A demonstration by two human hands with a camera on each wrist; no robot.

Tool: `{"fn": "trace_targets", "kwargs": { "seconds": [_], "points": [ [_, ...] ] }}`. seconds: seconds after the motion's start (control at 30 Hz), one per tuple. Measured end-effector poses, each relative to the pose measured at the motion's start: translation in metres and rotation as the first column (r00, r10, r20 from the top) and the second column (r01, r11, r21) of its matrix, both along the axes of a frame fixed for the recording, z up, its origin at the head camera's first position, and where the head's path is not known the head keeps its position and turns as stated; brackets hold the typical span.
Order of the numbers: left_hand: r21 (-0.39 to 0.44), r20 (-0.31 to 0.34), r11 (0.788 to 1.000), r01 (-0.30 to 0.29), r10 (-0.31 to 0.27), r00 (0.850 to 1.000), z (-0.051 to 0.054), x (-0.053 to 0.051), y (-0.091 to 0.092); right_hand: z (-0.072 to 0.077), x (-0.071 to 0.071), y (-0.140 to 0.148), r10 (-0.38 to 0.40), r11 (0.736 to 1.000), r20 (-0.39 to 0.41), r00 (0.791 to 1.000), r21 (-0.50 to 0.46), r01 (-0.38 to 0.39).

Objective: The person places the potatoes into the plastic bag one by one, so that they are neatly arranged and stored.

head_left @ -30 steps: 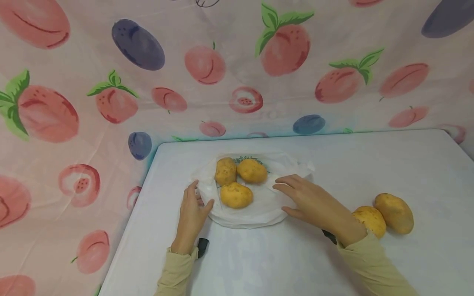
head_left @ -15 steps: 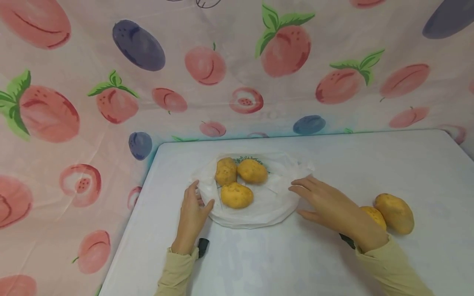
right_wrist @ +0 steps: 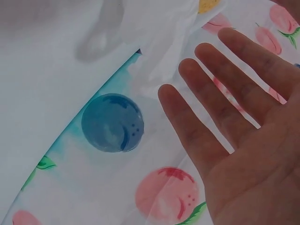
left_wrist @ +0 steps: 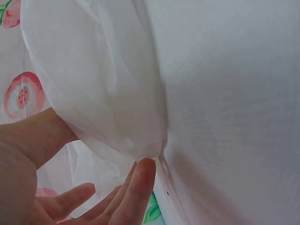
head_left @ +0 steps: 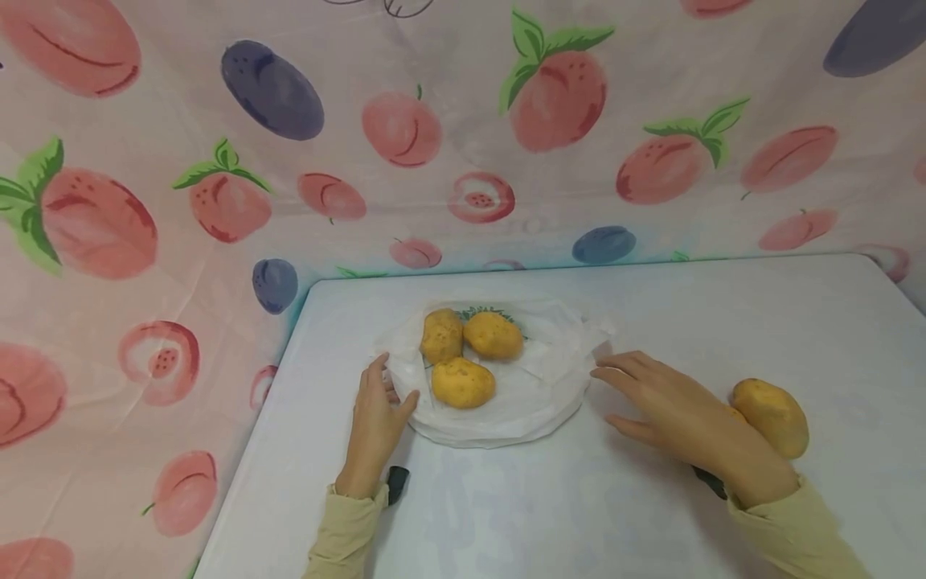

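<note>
A white plastic bag (head_left: 528, 402) with a green print lies spread on the table, its mouth open. Inside it rest three potatoes (head_left: 463, 383), grouped toward the left. My left hand (head_left: 376, 426) is at the bag's left side, fingers extended; in the left wrist view a fingertip (left_wrist: 146, 168) touches the bag's edge. To the right of the bag my right hand (head_left: 673, 410) hovers apart from it, fingers spread and holding nothing, as its palm (right_wrist: 253, 164) shows. Beyond that wrist lies another potato (head_left: 770, 418), with one more mostly hidden behind the hand.
The white table (head_left: 506, 515) carries the bag and the loose potatoes. Behind and to the left hangs a fruit-patterned cloth (head_left: 434, 80), meeting the table's far and left edges. Dark straps (head_left: 396, 485) show at the wrists.
My right hand has moved right, away from the bag's right side toward the loose potatoes, covering more of the nearer one. The left hand, the bag and its potatoes stay put.
</note>
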State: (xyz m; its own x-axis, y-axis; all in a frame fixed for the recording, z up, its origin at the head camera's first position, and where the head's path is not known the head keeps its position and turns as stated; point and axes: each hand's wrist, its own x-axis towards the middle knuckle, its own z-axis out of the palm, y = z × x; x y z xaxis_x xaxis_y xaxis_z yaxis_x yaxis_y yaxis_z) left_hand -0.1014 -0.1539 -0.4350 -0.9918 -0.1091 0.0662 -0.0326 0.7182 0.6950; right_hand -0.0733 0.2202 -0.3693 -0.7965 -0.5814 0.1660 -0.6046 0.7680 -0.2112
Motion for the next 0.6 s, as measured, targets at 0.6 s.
{"fn": "trace_targets", "kwargs": {
  "seconds": [0.6],
  "points": [
    [0.003,0.002,1.000,-0.005,0.005,1.000,-0.001,-0.001,0.000,-0.013,0.019,0.030,-0.030,0.999,-0.060,0.998,0.009,0.031]
  ]
}}
